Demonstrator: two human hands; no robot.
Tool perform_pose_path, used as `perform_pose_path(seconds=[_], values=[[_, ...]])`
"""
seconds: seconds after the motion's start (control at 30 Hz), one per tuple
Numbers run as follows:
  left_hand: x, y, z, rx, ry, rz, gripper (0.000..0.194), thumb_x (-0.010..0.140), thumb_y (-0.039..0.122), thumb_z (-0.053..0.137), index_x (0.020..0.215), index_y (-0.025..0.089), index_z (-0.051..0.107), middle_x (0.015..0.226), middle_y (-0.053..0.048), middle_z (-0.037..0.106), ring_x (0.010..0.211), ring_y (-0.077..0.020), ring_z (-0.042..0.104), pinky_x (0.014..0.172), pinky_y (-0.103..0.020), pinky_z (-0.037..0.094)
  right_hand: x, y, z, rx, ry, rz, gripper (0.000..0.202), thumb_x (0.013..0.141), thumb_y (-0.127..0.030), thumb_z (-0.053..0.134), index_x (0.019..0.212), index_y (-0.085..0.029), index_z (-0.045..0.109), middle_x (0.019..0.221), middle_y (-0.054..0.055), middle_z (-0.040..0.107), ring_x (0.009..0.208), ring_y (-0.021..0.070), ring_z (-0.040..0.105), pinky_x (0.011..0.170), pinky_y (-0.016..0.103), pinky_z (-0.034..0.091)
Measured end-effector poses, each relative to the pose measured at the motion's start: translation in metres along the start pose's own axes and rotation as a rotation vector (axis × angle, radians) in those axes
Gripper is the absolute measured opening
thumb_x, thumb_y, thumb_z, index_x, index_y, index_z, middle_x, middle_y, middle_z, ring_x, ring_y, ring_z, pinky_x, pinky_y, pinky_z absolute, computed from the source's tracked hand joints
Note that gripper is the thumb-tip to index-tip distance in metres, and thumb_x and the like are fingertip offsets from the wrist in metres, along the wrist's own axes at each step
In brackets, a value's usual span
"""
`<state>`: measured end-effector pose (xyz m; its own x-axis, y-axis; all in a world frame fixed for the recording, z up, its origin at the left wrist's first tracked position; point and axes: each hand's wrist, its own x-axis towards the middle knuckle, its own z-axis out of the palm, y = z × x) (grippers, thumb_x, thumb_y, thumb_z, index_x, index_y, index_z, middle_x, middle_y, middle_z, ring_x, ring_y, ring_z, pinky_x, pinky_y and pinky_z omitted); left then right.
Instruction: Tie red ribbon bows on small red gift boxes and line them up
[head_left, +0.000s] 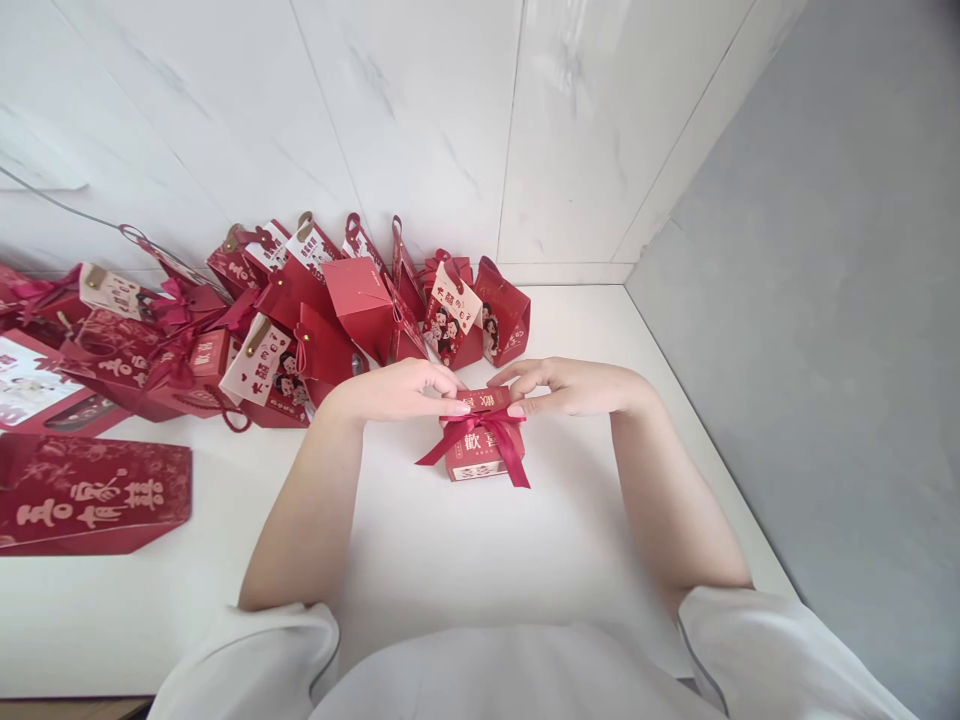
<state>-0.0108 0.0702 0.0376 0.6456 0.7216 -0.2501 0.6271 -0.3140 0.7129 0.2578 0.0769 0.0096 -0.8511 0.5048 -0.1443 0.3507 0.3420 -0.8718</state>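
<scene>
A small red gift box (484, 450) with pale printed characters rests on the white table in front of me. Around it runs a dark red ribbon (514, 458) tied in a bow, its two tails hanging over the near side. My left hand (409, 390) pinches the bow at its left side, thumb toward me and fingers behind. At the right side of the bow, my right hand (566, 388) has its thumb and fingers closed on the ribbon in the same way. The fingertips behind the bow are partly hidden.
Many red gift boxes and bags (360, 300) crowd the back and left of the white table (525, 560), near the marbled wall (420, 120). A larger red box (97, 495) lies at the left. A grey surface (840, 330) fills the right side.
</scene>
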Motion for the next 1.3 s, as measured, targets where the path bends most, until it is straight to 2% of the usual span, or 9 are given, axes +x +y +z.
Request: perform_pose_path(seconds=[0.3, 0.53, 0.6, 0.77, 0.9, 0.97, 1.03, 1.2, 1.3], values=[[0.004, -0.007, -0.001, 0.066, -0.126, -0.007, 0.035, 0.085, 0.051, 0.060, 0.072, 0.020, 0.071, 0.125, -0.002, 0.064, 0.102, -0.0195, 0.062, 0.090, -0.028, 0.042, 0.003, 0.001, 0.001, -0.054, 0.034, -0.053, 0.030, 0.093, -0.047, 0.058, 0.085, -0.024, 0.075, 0.122, 0.005, 0.063, 0.114, 0.0250, 0.054, 0.095, 0.036, 0.043], [0.006, -0.009, 0.001, 0.080, -0.113, -0.019, 0.035, 0.084, 0.052, 0.059, 0.077, 0.021, 0.074, 0.123, -0.002, 0.066, 0.101, -0.0200, 0.062, 0.087, -0.028, 0.044, 0.004, 0.005, 0.000, -0.035, -0.022, -0.045, 0.035, 0.093, -0.051, 0.056, 0.088, -0.021, 0.075, 0.124, 0.007, 0.063, 0.112, 0.0252, 0.055, 0.097, 0.039, 0.043], [0.004, -0.007, 0.000, 0.065, -0.100, -0.031, 0.036, 0.084, 0.054, 0.057, 0.081, 0.022, 0.074, 0.117, -0.002, 0.068, 0.100, -0.0208, 0.062, 0.087, -0.028, 0.045, 0.003, 0.005, 0.001, -0.049, 0.052, -0.019, 0.035, 0.092, -0.051, 0.057, 0.087, -0.022, 0.075, 0.128, 0.007, 0.061, 0.116, 0.0263, 0.055, 0.099, 0.040, 0.043], [-0.001, 0.000, -0.003, 0.045, -0.051, -0.089, 0.046, 0.088, 0.059, 0.048, 0.089, 0.021, 0.073, 0.100, -0.003, 0.070, 0.091, -0.0208, 0.062, 0.083, -0.030, 0.046, 0.012, 0.001, 0.010, -0.102, 0.440, -0.071, 0.028, 0.094, -0.045, 0.058, 0.088, -0.022, 0.072, 0.135, 0.010, 0.054, 0.127, 0.0267, 0.051, 0.102, 0.044, 0.042], [-0.002, 0.002, -0.002, 0.136, -0.059, -0.145, 0.048, 0.089, 0.059, 0.046, 0.081, 0.018, 0.069, 0.087, -0.004, 0.067, 0.077, -0.0190, 0.059, 0.069, -0.029, 0.043, 0.018, -0.018, 0.023, -0.175, 0.572, -0.181, 0.016, 0.095, -0.034, 0.057, 0.096, -0.021, 0.068, 0.124, 0.010, 0.060, 0.119, 0.0226, 0.056, 0.098, 0.039, 0.045], [-0.002, 0.002, -0.002, 0.144, -0.087, -0.135, 0.042, 0.088, 0.056, 0.049, 0.086, 0.019, 0.070, 0.091, -0.003, 0.068, 0.079, -0.0193, 0.060, 0.068, -0.028, 0.042, 0.016, -0.033, 0.033, -0.192, 0.527, -0.228, 0.015, 0.097, -0.030, 0.055, 0.094, -0.020, 0.066, 0.104, 0.006, 0.066, 0.097, 0.0173, 0.062, 0.087, 0.032, 0.048], [-0.003, 0.002, -0.002, 0.124, -0.109, -0.114, 0.038, 0.089, 0.052, 0.050, 0.096, 0.021, 0.070, 0.100, -0.003, 0.070, 0.088, -0.0202, 0.062, 0.072, -0.027, 0.043, 0.015, -0.049, 0.046, -0.234, 0.361, -0.208, 0.015, 0.098, -0.027, 0.051, 0.095, -0.020, 0.065, 0.084, 0.001, 0.068, 0.072, 0.0128, 0.061, 0.070, 0.026, 0.047], [-0.004, 0.001, -0.002, 0.161, -0.107, -0.120, 0.043, 0.091, 0.055, 0.045, 0.098, 0.022, 0.071, 0.101, -0.003, 0.071, 0.089, -0.0200, 0.063, 0.072, -0.027, 0.043, 0.026, -0.062, 0.082, -0.687, 0.181, -0.052, 0.029, 0.086, -0.022, 0.070, 0.112, -0.015, 0.061, 0.089, 0.006, 0.073, 0.074, 0.0195, 0.064, 0.057, 0.028, 0.033], [-0.003, 0.001, -0.002, 0.182, -0.088, -0.109, 0.045, 0.091, 0.057, 0.044, 0.097, 0.022, 0.071, 0.103, -0.003, 0.071, 0.091, -0.0209, 0.063, 0.077, -0.028, 0.045, 0.037, -0.058, 0.092, -0.835, 0.144, -0.028, 0.010, 0.091, -0.020, 0.061, 0.098, -0.013, 0.063, 0.078, 0.007, 0.070, 0.065, 0.0188, 0.061, 0.052, 0.030, 0.024]])
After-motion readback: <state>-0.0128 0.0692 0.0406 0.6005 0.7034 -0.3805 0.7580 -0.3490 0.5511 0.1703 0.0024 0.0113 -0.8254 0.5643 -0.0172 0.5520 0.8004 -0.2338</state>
